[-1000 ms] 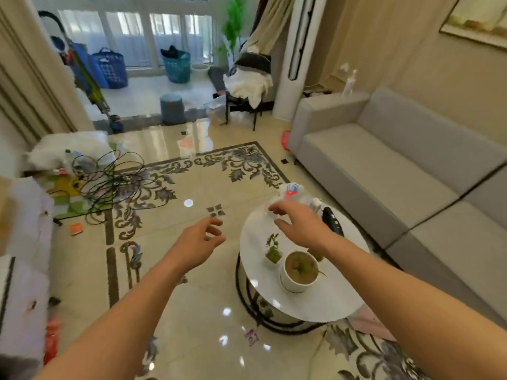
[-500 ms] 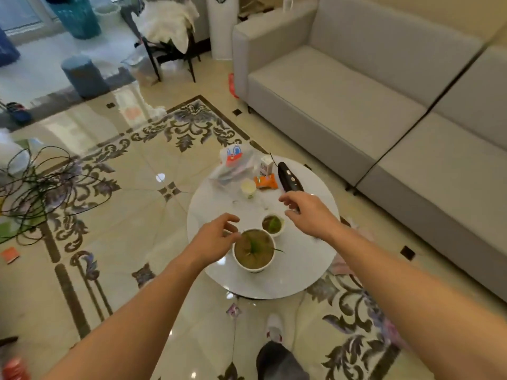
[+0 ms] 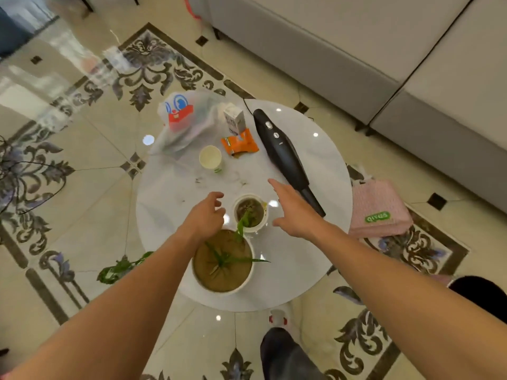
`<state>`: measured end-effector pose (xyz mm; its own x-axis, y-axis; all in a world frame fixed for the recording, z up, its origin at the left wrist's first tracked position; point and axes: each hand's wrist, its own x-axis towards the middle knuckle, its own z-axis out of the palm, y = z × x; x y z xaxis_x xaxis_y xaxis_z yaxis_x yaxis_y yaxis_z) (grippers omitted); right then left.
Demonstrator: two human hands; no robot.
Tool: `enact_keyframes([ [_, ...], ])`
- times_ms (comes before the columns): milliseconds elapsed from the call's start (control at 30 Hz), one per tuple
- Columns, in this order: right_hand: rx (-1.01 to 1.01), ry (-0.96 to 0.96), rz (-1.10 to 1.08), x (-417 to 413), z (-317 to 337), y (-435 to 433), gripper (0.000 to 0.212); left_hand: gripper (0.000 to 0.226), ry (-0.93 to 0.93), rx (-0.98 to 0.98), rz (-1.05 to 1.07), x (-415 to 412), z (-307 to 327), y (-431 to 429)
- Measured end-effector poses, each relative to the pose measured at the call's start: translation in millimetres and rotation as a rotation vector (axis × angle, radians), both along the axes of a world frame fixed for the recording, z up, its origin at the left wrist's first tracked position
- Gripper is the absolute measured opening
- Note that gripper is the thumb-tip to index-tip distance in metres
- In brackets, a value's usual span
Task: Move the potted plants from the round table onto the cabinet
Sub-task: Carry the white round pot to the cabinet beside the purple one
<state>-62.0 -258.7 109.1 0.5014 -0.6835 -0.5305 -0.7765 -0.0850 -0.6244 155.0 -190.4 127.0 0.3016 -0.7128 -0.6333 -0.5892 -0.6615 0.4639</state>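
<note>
Seen from above: round table (image 3: 323, 242) of white marble, crowded. Small potted plant (image 3: 251, 213) near the middle, large potted plant (image 3: 222, 263) just beside it at the near edge. Left hand (image 3: 204, 216) loosely curled and empty, close on the small pot's left; right hand (image 3: 295, 209) spread wide and empty on its right. Black handheld vacuum (image 3: 286, 157) right behind the right hand. Farther back: paper cup (image 3: 210, 158), orange wrapper (image 3: 239, 145), small carton (image 3: 234, 121), plastic bag (image 3: 183, 122). Pink bag (image 3: 380, 209) on the floor beside the table, grey sofa (image 3: 384, 58) beyond. No cabinet in view.
</note>
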Motion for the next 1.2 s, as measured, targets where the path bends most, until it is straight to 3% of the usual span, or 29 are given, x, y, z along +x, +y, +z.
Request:
enact_keyframes([
  [133,0.075,0.047,0.062,5,-45,2,0.123,0.047,-0.015,0.149,-0.118,-1,-38,-22],
  [300,0.072,0.028,0.084,15,-81,6,0.129,0.046,0.012,0.229,-0.128,-1,-61,-35],
  [400,0.120,-0.021,0.054,21,-94,13,0.128,0.045,0.022,0.219,-0.155,-2,-62,-36],
  [600,0.140,-0.106,-0.090,27,-108,12,0.114,0.065,0.151,0.157,-0.161,-3,-60,-34],
  [800,0.159,-0.250,-0.149,26,-119,9,0.094,0.049,0.183,0.171,-0.081,-2,-74,-41],
  [1000,0.190,-0.378,-0.180,22,-124,5,0.097,0.052,0.241,0.164,-0.043,1,-76,-46],
  [1200,0.239,-0.469,-0.107,18,-81,-12,0.097,0.076,0.377,0.020,-0.048,15,-31,-38],
])
